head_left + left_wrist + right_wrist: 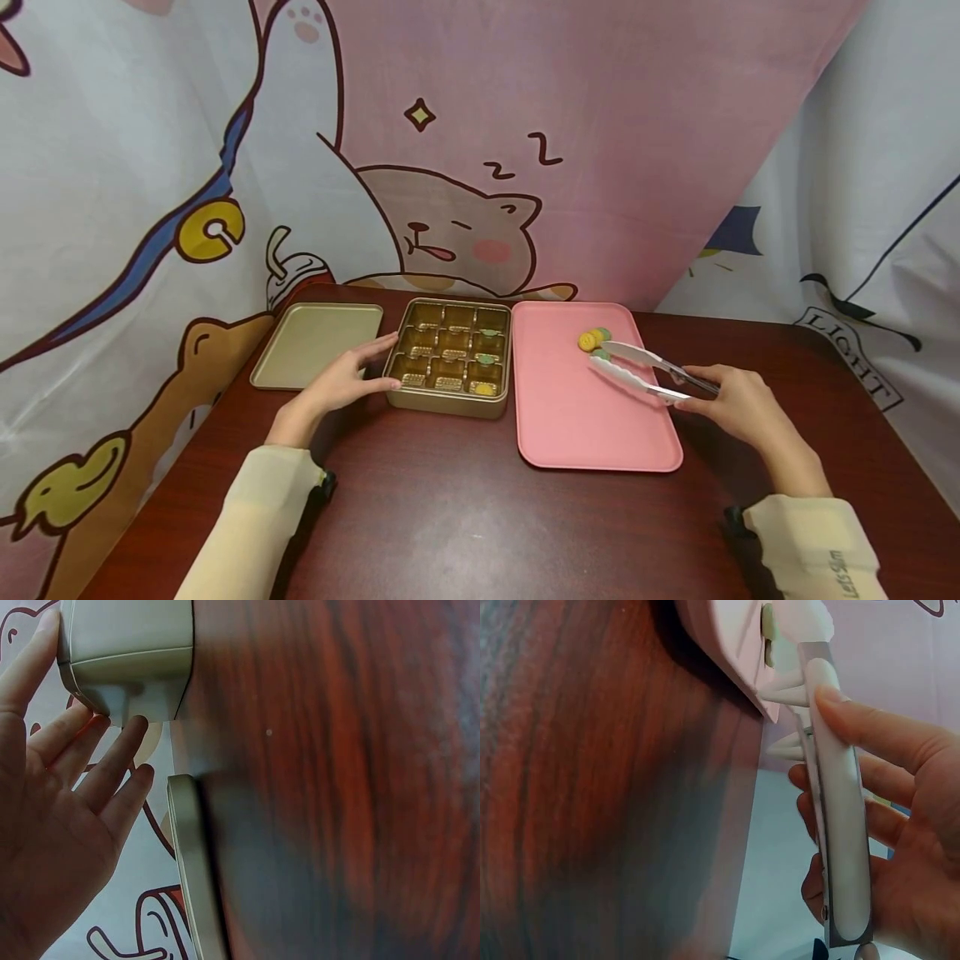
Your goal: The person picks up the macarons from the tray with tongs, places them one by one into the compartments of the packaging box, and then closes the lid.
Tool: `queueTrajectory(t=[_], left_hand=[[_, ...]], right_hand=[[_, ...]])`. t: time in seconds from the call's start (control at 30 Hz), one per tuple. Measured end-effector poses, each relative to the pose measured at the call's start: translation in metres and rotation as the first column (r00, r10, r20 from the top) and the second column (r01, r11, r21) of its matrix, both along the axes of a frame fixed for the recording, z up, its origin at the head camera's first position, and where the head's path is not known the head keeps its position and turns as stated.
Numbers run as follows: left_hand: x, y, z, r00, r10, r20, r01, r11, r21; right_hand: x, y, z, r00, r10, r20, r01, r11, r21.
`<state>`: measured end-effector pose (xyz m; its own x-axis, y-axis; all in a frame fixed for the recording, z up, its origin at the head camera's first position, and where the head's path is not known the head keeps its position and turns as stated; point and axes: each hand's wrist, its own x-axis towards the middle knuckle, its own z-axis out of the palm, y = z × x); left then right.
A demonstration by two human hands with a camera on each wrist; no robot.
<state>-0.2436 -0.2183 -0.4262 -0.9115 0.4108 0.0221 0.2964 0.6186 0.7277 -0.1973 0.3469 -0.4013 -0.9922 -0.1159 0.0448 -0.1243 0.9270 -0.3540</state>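
My left hand [341, 385] touches the left side of a gold square tin [450, 404], thumb at its front corner and fingers extended along its side. A divided insert fills the tin; its right column holds green round pieces [487, 359] and a yellow piece [484, 389]. With my right hand [738, 404] I grip metal tongs [840, 817] with white tips, thumb on one arm and fingers round the other. The spread tips hover over a pink tray [577, 425], beside a green piece [601, 355] and yellow flower-shaped pieces [588, 341]. Another green piece [603, 333] sits behind them.
A flat gold lid [315, 346] lies on the dark wooden table [465, 517], left of the tin and behind my left hand. Cartoon-printed cloth [622, 150] hangs close behind the table and along both sides.
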Motion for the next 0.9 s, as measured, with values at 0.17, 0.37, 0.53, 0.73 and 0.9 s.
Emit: queueTrajectory(t=[0.17, 0.37, 0.53, 0.73, 0.9], left_hand=[[-0.0001, -0.0010, -0.0001, 1.000, -0.001, -0.004, 0.001, 1.000, -0.003], [-0.0004, -0.0013, -0.0011, 1.000, -0.002, -0.006, 0.002, 1.000, 0.001], [-0.0005, -0.0014, -0.0022, 1.000, -0.004, -0.013, 0.004, 1.000, -0.001], [-0.0011, -0.0015, -0.0029, 1.000, -0.007, -0.015, 0.007, 1.000, 0.006], [-0.0009, -0.0018, -0.0027, 1.000, -0.008, -0.019, 0.008, 1.000, 0.004]], right_hand=[[-0.0014, -0.0008, 0.0031, 1.000, -0.005, 0.030, 0.004, 1.000, 0.018], [-0.0019, -0.0015, 0.0038, 0.999, -0.010, 0.047, 0.009, 0.999, 0.031], [-0.0011, -0.0018, 0.0034, 0.999, -0.015, 0.049, 0.014, 0.999, 0.030], [0.0010, -0.0017, 0.0020, 0.999, -0.015, 0.028, 0.015, 1.000, 0.022], [0.0018, -0.0009, 0.0002, 1.000, -0.012, 0.015, 0.011, 1.000, 0.017]])
